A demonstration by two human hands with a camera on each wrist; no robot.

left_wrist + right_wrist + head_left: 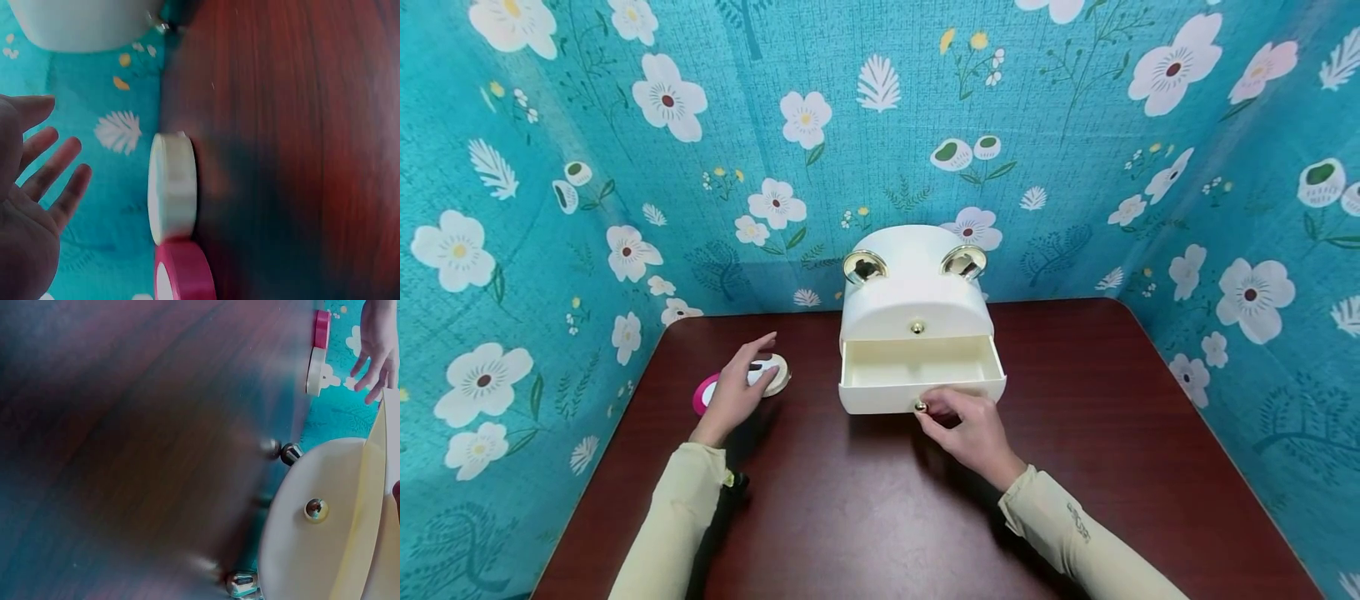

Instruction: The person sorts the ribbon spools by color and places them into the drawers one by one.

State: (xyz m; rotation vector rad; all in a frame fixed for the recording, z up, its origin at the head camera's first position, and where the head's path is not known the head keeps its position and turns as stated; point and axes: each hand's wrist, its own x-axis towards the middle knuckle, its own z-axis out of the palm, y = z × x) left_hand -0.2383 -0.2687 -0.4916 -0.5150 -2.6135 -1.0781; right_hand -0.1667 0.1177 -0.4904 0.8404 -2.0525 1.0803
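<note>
A white two-drawer box (pixel 917 292) with a rounded top stands at the back middle of the table. Its lower drawer (pixel 880 398) is pulled out, and the inside shows. My right hand (pixel 966 425) pinches the small gold knob (pixel 921 407) on that drawer's front; only a bit of a fingertip shows in the right wrist view. To the left, my left hand (pixel 743 392) is over two ribbon rolls, fingers spread and holding nothing. The cream roll (pixel 175 187) and the pink roll (pixel 187 272) stand on edge, touching, apart from the hand in the left wrist view.
Two round gold pieces (pixel 865 265) stick out like eyes from the box's upper front. The closed upper drawer has its own gold knob (pixel 917 328). Flowered teal cloth (pixel 880 167) surrounds the dark red-brown table (pixel 865 517) at the back and sides.
</note>
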